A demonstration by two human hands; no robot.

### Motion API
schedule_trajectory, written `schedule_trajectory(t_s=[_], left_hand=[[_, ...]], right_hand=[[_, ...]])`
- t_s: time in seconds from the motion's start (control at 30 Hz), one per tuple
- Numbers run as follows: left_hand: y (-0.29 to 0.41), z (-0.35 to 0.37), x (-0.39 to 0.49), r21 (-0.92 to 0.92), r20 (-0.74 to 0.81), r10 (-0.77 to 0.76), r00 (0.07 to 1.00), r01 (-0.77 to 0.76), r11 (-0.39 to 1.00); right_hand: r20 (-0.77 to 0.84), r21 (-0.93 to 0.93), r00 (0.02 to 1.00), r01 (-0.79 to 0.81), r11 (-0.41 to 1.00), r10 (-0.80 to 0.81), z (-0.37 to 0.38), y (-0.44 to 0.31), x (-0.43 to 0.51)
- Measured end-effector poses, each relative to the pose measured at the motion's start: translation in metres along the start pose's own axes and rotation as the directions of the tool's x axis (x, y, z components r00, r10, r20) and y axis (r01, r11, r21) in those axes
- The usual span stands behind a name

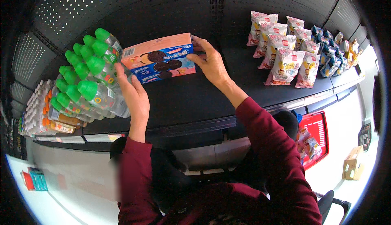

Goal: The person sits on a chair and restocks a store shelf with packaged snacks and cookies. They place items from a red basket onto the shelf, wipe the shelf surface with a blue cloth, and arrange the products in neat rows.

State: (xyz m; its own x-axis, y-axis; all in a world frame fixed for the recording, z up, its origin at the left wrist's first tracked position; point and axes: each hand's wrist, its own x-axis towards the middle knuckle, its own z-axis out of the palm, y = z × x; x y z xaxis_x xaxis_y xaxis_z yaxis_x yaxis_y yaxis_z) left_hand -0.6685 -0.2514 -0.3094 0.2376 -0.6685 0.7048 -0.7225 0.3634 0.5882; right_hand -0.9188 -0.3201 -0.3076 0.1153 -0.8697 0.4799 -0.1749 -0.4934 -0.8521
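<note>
Two cookie boxes (162,57), blue with a salmon top and pictures of dark sandwich cookies, rest together on a black shelf (189,100). My right hand (210,60) grips their right end, thumb on the near side and fingers partly hidden behind. At the left end, my left hand (133,93) is against the boxes, its thumb by the lower front corner. Close beside that hand stand rows of clear bottles with green caps (96,64); the boxes' far left corner nearly meets them.
White-and-pink snack bags (285,66) stand in rows to the right, with dark blue bags (331,60) beyond. Bottles with orange caps (47,106) are at far left. A perforated back panel (171,8) closes the shelf. A red basket (322,142) and a cardboard box (352,164) are on the floor.
</note>
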Motion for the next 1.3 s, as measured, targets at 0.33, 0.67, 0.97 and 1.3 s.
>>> schedule_trajectory(t_s=[0.33, 0.67, 0.97, 1.3], left_hand=[[0.032, 0.002, -0.018, 0.093, -0.014, 0.283, 0.959, -0.28, 0.955], [0.062, 0.02, -0.068, -0.291, 0.637, 0.056, 0.769, 0.172, 0.941], [0.056, 0.03, -0.068, -0.257, 0.784, -0.044, 0.619, 0.389, 0.885], [0.051, 0.036, -0.073, -0.204, 0.827, -0.055, 0.559, 0.389, 0.898]], right_hand=[[-0.079, -0.073, 0.993, 0.08, 0.994, -0.086, -0.023, -0.017, -0.025], [-0.296, -0.348, 0.937, 0.075, 0.935, -0.186, -0.161, -0.092, -0.192], [-0.829, -0.501, 0.516, -0.856, 0.126, 0.215, -0.365, 0.006, -0.468], [-0.768, -0.626, 0.45, -0.677, -0.387, 0.456, -0.371, 0.042, -0.57]])
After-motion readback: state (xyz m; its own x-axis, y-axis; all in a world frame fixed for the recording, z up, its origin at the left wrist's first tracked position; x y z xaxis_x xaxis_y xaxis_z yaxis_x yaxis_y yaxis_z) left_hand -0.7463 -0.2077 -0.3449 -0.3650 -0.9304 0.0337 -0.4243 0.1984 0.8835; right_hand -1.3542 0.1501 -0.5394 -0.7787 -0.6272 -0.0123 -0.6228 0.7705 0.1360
